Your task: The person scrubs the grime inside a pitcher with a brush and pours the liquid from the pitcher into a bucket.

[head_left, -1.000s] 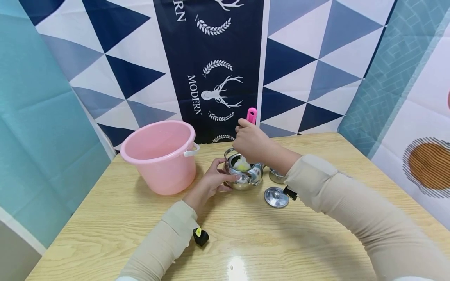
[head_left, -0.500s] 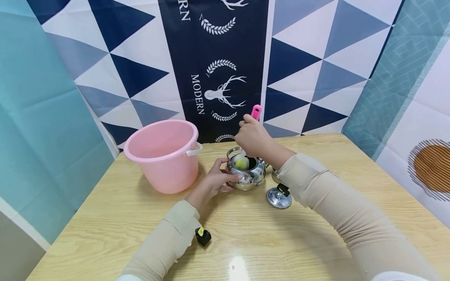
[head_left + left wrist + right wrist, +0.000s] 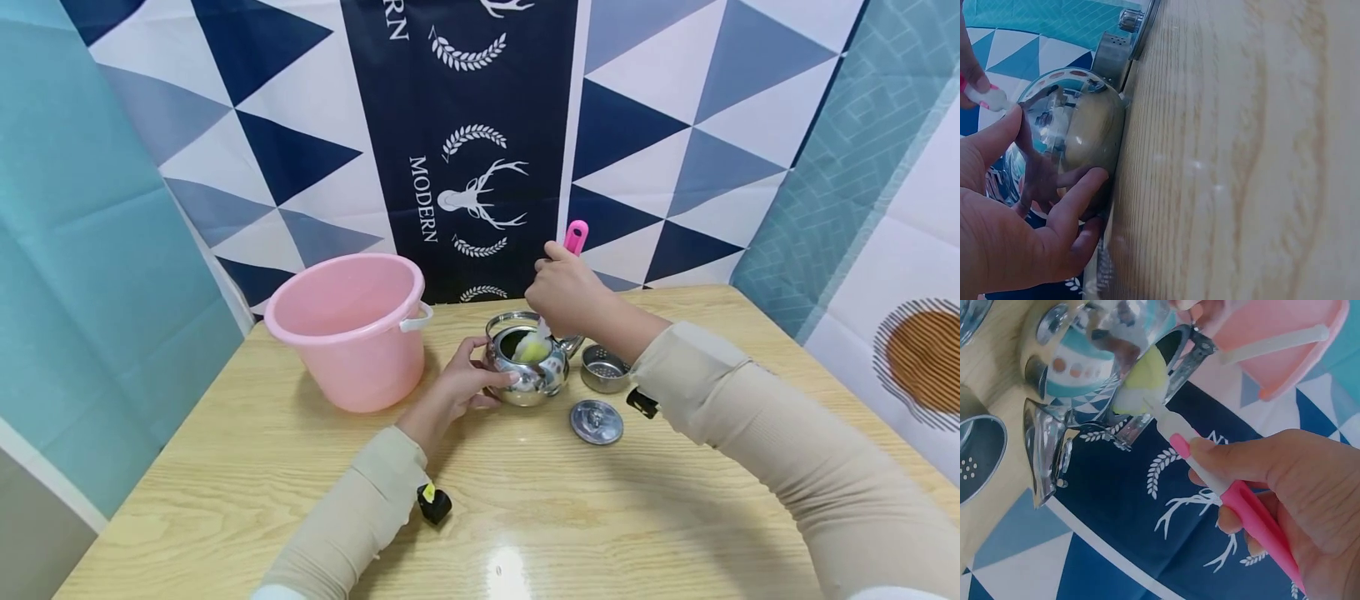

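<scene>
"What are the hands holding?"

"The left hand [image 3: 463,382] grips the side of a shiny, round stainless-steel teapot [image 3: 538,385], thumb and fingers curved about it. The right hand [image 3: 567,290] clasps a pink-and-white-handled brush [image 3: 1260,519] with a yellow-and-white sponge head [image 3: 1146,376]."

"And the teapot?"

"Upright on a pale wood-grain table [image 3: 510,508], the sponge head in its open mouth. To its right sit a perforated metal strainer cup [image 3: 602,382] and a round metal lid [image 3: 596,423]; a pink plastic bucket [image 3: 367,371] stands left."

Pink handle [image 3: 1257,515] cut off, right wrist view.
</scene>
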